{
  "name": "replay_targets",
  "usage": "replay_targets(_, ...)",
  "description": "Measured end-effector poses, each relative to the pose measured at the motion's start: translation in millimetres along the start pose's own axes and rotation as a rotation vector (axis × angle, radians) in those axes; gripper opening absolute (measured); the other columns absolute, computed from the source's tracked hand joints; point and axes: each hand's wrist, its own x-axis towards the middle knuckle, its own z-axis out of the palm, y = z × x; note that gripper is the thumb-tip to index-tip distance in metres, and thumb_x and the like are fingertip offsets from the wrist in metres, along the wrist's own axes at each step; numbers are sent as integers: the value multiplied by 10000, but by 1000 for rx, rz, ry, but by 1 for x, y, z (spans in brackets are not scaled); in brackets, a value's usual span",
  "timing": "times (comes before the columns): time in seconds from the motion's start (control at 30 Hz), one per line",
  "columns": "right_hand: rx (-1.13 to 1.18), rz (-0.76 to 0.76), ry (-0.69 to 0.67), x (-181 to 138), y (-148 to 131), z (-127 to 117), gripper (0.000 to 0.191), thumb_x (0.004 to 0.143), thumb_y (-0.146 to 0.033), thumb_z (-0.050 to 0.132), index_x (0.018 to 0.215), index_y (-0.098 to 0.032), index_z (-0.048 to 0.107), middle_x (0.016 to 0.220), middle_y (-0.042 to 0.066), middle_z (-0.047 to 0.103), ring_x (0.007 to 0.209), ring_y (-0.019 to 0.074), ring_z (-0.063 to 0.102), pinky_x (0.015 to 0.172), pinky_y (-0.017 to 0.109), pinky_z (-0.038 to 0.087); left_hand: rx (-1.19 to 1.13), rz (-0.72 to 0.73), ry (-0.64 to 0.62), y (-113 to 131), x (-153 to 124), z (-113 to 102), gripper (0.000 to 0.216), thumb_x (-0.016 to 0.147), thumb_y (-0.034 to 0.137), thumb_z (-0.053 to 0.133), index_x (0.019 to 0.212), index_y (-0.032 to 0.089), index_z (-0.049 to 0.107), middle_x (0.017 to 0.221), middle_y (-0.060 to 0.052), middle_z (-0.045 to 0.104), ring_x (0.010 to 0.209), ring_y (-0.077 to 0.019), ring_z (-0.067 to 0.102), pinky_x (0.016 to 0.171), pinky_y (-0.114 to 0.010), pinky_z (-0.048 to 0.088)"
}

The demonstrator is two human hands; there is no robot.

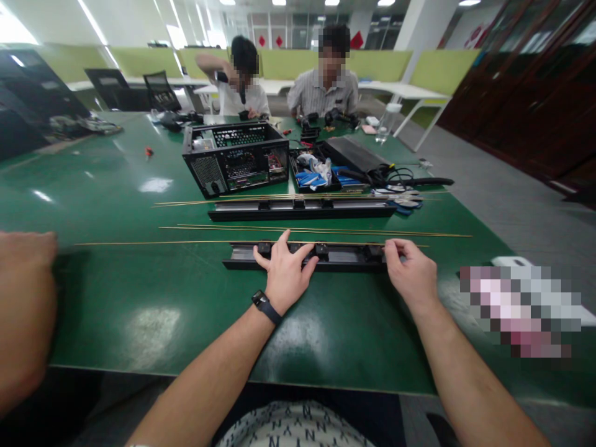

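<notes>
**Both Hands on the Near Black Rail**

Spreads the left hand (285, 270) flat over the black rail (347, 256), fingers splayed and released, grasping nothing. Presses the fingertips against the small black clips along its far edge. Wears a dark watch (266, 307) on that wrist. Clamps the right hand (410, 270) onto the rail's right end, fingers clenched over the top edge.

The rail itself: lengthwise on the green table (139, 298), under the left palm, reaching across to the right fingers, with a short stretch left of the left thumb.

Just past the fingertips: thin brass rods (186, 243), parallel to the rail. Nearest one at the left index fingertip; touching or just apart, cannot tell.

Farther beyond the fingers: a second black rail (302, 211), more rods along it. Well beyond that: an open computer case (235, 155), with blue gloves (314, 177) to its right.

Well to the left of the left fingers, at the frame edge: a co-worker's arm (23, 310), blurred.

Far across the table from the fingers: a person in a white shirt (249, 100) and a person in a striped shirt (321, 93), both seated.
</notes>
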Motion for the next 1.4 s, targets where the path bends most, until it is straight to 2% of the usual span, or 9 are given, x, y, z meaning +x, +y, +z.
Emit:
replay_targets(0.4,-5,-34,11,-1,2,2,395,1010,-557,563,1026,-234,790,947,90,819,897,277,769,886,402,560,7,-2,-4,0,0,0,295,1026,469,684,1296,420,791,1691,-158,473,1497,-402,515,1221,-874,104)
replay_targets(1.1,-13,28,9,1,6,3,441,1013,-590,538,1050,-231,790,934,84,819,921,293,763,876,409,541,1,-7,-15,0,0,1,282,1031,472,685,1290,429,788,1689,-166,467,1500,-356,521,1234,-844,83)
replay_targets(1.4,-19,-47,-11,-1,-2,1,409,1007,-560,544,1033,-234,790,959,96,821,915,290,770,898,414,563,11,-13,-20,1,0,-1,285,1035,479,672,1290,431,789,1689,-163,471,1496,-356,522,1238,-837,83)
